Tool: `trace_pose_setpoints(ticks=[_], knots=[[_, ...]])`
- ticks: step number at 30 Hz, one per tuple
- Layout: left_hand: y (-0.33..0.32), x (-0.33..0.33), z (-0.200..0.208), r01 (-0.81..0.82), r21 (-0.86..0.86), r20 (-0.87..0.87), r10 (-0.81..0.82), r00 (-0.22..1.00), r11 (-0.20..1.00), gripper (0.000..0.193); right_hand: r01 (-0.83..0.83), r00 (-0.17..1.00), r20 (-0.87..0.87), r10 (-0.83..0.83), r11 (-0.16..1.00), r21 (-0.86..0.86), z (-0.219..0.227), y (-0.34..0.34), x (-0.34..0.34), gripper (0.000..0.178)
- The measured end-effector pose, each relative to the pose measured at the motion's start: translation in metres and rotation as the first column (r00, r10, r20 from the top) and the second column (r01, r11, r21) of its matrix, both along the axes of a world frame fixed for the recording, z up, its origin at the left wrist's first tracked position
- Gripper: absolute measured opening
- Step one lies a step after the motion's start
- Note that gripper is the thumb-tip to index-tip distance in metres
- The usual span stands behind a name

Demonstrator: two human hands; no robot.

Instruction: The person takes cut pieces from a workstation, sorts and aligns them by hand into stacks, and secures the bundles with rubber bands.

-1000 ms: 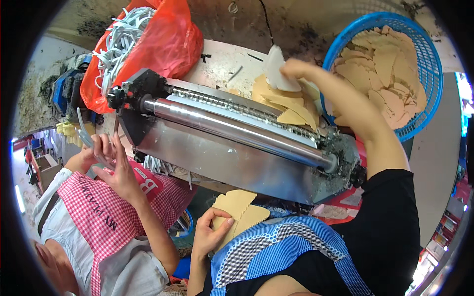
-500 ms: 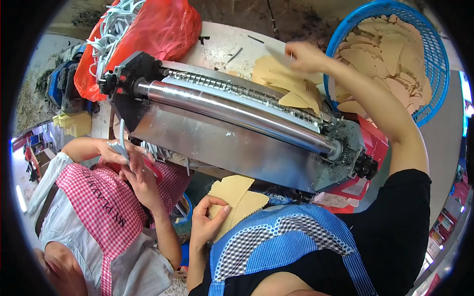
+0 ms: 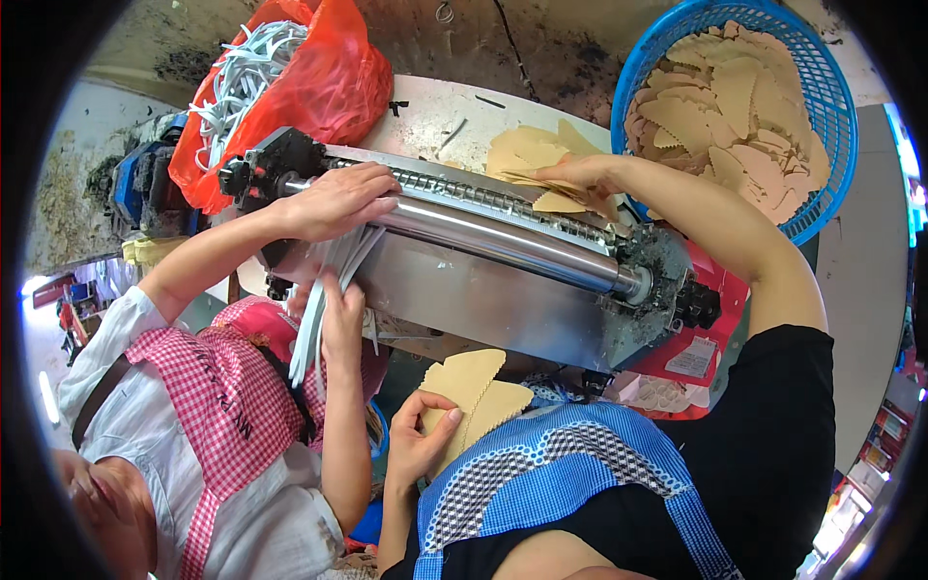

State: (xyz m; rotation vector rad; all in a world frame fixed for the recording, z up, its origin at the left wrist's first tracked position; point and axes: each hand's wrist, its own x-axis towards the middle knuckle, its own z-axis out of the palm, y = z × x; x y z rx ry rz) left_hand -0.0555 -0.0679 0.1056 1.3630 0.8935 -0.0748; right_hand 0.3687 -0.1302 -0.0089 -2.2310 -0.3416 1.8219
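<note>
My left hand (image 3: 423, 433), low in front of my apron, pinches a few flat tan pieces with zigzag edges (image 3: 476, 379) between thumb and fingers. Past the metal roller machine (image 3: 512, 238), my right hand (image 3: 585, 174) grips at a loose pile of similar tan pieces (image 3: 522, 150) on the white tabletop; its thumb is hidden. A shiny roller and a spiral-ridged bar run along the machine between my hands. At my left, a co-worker's one hand (image 3: 338, 201) rests on the roller's end while the other (image 3: 342, 314) holds pale strips (image 3: 311, 333).
A blue plastic basket (image 3: 839, 145) heaped with tan pieces stands at the far right. A red bag (image 3: 338, 82) of pale strips sits at the far left. Dark knobs (image 3: 698, 304) stick out at the machine's right end, beside a red box (image 3: 720, 280).
My right hand has come down onto the tan pile and moved slightly left. My left hand keeps its pieces. The co-worker's hands have moved up to the machine with the strips.
</note>
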Motion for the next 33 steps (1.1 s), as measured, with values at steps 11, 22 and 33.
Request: trace_pose_setpoints(ticks=[11, 22, 33], knots=[[-0.002, -0.007, 0.004, -0.061, -0.014, -0.016, 0.06, 0.998, 0.998, 0.016, 0.262, 0.948, 0.077, -0.309, 0.895, 0.362, 0.012, -0.005, 0.017, 0.042], [-0.002, -0.01, -0.001, -0.172, -0.029, 0.111, 0.174, 0.978, 0.985, 0.052, -0.709, 0.655, 0.616, 0.437, 0.637, 0.302, -0.04, 0.004, 0.042, 0.054], [-0.012, -0.021, -0.003, 0.0, -0.111, 0.236, 0.027, 0.971, 0.994, 0.035, -0.365, 0.877, 0.479, -0.031, 0.607, 0.707, 0.12, -0.028, -0.037, 0.021]])
